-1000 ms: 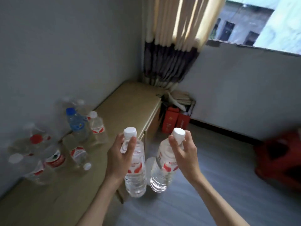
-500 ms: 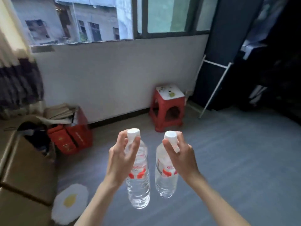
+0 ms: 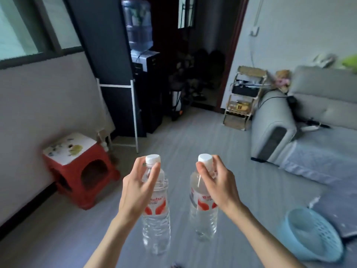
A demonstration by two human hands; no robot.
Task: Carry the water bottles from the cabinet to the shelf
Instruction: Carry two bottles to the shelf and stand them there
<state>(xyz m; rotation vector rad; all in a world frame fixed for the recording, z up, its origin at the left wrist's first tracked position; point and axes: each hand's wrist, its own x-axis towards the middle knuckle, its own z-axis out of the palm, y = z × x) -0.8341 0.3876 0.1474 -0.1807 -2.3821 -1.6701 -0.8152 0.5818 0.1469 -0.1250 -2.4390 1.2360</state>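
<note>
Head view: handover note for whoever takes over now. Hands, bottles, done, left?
Left hand: grips the neck of the left bottle, just under its white cap.
Right hand: grips the neck of the right bottle the same way.
Both bottles hang upright over the grey floor, apart from each other.
Done: two bottles picked up and in transit.
Left: cross to the tiered shelf beside the sofa and set both down. Cabinet is out of view.
</note>
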